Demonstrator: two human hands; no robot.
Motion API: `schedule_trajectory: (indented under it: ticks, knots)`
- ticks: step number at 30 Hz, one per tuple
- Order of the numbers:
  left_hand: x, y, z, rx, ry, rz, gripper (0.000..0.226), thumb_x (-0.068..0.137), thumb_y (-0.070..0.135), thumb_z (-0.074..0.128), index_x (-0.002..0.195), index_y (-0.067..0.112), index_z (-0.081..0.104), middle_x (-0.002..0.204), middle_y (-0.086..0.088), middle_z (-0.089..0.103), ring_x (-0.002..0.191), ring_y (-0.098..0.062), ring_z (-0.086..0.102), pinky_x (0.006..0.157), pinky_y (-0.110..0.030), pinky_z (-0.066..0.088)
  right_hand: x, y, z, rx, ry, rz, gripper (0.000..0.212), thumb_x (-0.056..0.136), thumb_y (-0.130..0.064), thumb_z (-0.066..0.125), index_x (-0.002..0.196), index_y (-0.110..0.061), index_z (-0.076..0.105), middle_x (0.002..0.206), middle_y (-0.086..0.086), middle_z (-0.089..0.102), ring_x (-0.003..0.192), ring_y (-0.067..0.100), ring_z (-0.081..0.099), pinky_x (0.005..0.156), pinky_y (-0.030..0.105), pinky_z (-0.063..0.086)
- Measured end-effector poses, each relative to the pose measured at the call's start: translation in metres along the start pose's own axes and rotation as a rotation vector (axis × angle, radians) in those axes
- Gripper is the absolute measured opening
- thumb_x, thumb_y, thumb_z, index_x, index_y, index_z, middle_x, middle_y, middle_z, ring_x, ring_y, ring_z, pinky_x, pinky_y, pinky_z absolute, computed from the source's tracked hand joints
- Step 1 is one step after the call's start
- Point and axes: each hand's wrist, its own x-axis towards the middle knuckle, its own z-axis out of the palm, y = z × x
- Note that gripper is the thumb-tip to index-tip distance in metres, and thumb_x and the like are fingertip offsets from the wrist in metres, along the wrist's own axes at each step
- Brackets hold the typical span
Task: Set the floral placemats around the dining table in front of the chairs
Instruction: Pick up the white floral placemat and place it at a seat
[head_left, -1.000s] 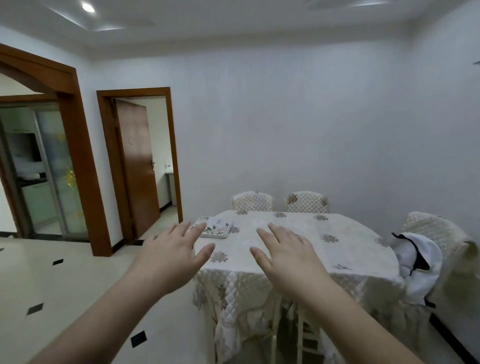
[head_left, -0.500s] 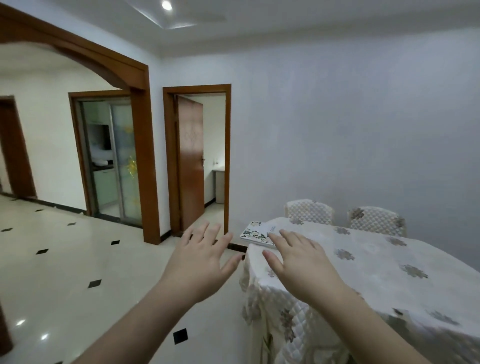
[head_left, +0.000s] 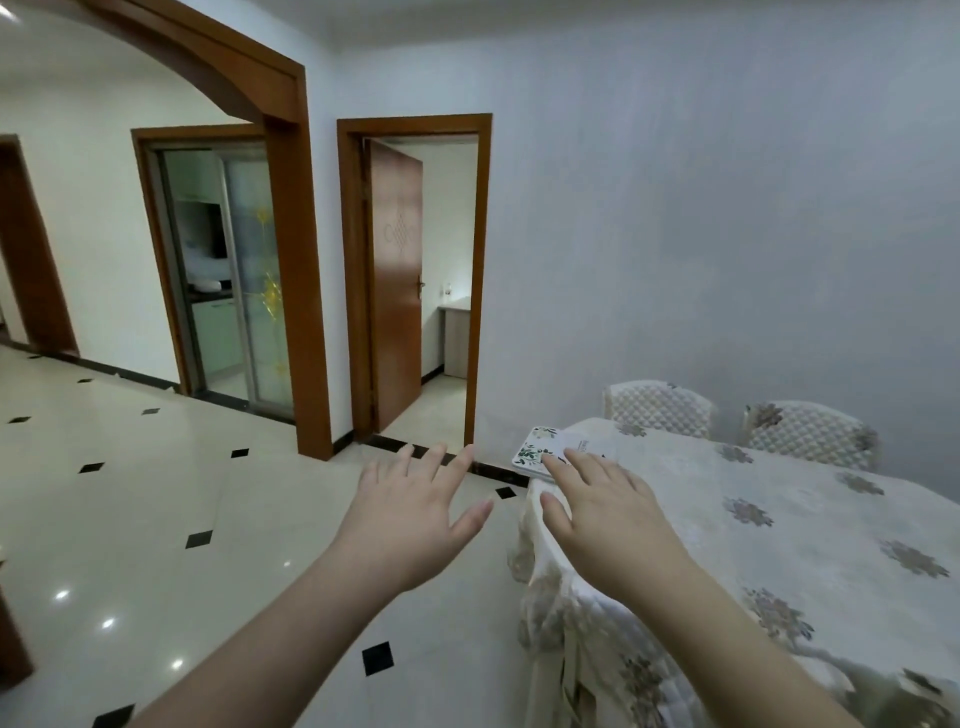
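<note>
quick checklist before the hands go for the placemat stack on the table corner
1. Placemats in view, stacked at the table's near corner: ok.
2. Right hand free, fingers straight, reaching toward the stack: ok.
3. Left hand free, over the floor beside the table: ok.
4. Fingertip contact with the stack: cannot tell.
5. Number of placemats in the stack: cannot tell.
6. Chairs at the far side visible for placing: ok.
</note>
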Motion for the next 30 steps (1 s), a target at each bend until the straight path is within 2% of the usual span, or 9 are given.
schedule_trajectory:
  ticks: [6,10,12,14,18,22,25,27,30]
  knots:
    - [0.089,0.005,0.03,0.042,0.023,0.045,0.093,0.071,0.076,-0.013,0.156,0.039,0.001,0.165,0.005,0.016,0.152,-0.023,0.01,0.122,-0.047,0.009,0.064,0.043,0.039,-0.011,0.015,0.042,0.063,0.094,-0.045,0.008,0.152,-0.029,0.025,0.16,-0.005,0.022,0.147,0.014,0.015,0.118,0.034,0.006]
    - [0.148,0.017,0.043,0.053,0.003,0.073,0.077,0.088,0.074,0.002,0.156,0.039,-0.004,0.166,0.006,0.012,0.153,-0.021,0.004,0.122,-0.045,0.005,0.116,0.082,0.07,-0.031,0.031,0.069,0.088,0.073,-0.046,-0.012,0.15,-0.03,0.028,0.16,-0.002,0.022,0.149,0.018,0.007,0.117,0.037,-0.002]
    - [0.169,0.019,0.046,0.056,-0.012,0.074,0.076,0.088,0.073,0.004,0.156,0.04,-0.004,0.166,0.006,0.011,0.153,-0.019,0.003,0.122,-0.045,0.004,0.135,0.092,0.082,-0.025,0.02,0.06,0.092,0.069,-0.046,-0.013,0.15,-0.03,0.028,0.16,-0.002,0.022,0.149,0.019,0.007,0.117,0.038,-0.002]
    - [0.198,0.023,0.055,0.062,-0.004,0.071,0.081,0.083,0.075,-0.004,0.156,0.04,-0.003,0.166,0.006,0.011,0.153,-0.019,0.003,0.122,-0.045,0.005,0.159,0.106,0.094,-0.007,0.0,0.06,0.093,0.069,-0.046,-0.012,0.151,-0.029,0.028,0.16,-0.001,0.022,0.149,0.019,0.008,0.119,0.039,0.001]
    - [0.243,0.034,0.069,0.096,0.075,0.119,0.087,0.076,0.07,-0.015,0.156,0.039,-0.001,0.166,0.007,0.007,0.153,-0.018,0.001,0.122,-0.046,0.006,0.2,0.127,0.116,0.018,0.034,0.075,0.08,0.08,-0.045,0.002,0.146,-0.023,0.043,0.154,0.005,0.039,0.146,0.026,0.026,0.118,0.045,0.015]
    - [0.28,0.036,0.086,0.085,0.076,0.133,0.086,0.077,0.07,-0.014,0.156,0.038,0.0,0.167,0.006,0.004,0.153,-0.019,0.0,0.121,-0.047,0.005,0.231,0.137,0.131,0.026,-0.037,0.057,0.069,0.088,-0.043,0.006,0.153,-0.026,0.023,0.162,-0.002,0.02,0.15,0.02,0.01,0.12,0.041,0.003]
    - [0.31,0.027,0.1,0.068,0.061,0.124,0.087,0.077,0.07,-0.014,0.156,0.037,0.002,0.167,0.004,0.006,0.153,-0.02,0.001,0.122,-0.045,0.005,0.255,0.139,0.143,0.025,-0.016,0.055,0.068,0.089,-0.041,0.005,0.154,-0.026,0.019,0.162,-0.005,0.017,0.15,0.019,0.008,0.12,0.041,0.0]
    - [0.327,0.019,0.11,0.06,0.054,0.133,0.089,0.076,0.07,-0.015,0.156,0.036,0.004,0.167,0.003,0.006,0.153,-0.02,0.001,0.122,-0.044,0.005,0.272,0.136,0.158,0.035,-0.016,0.058,0.078,0.082,-0.043,-0.005,0.154,-0.026,0.019,0.162,-0.004,0.016,0.15,0.02,0.008,0.12,0.042,0.0]
    - [0.349,-0.001,0.128,0.044,0.032,0.133,0.088,0.076,0.07,-0.014,0.156,0.037,0.003,0.167,0.005,0.004,0.153,-0.019,-0.001,0.122,-0.042,0.004,0.298,0.126,0.182,0.058,-0.046,0.059,0.09,0.073,-0.046,-0.009,0.155,-0.025,0.02,0.163,-0.002,0.017,0.15,0.022,0.01,0.12,0.043,0.001]
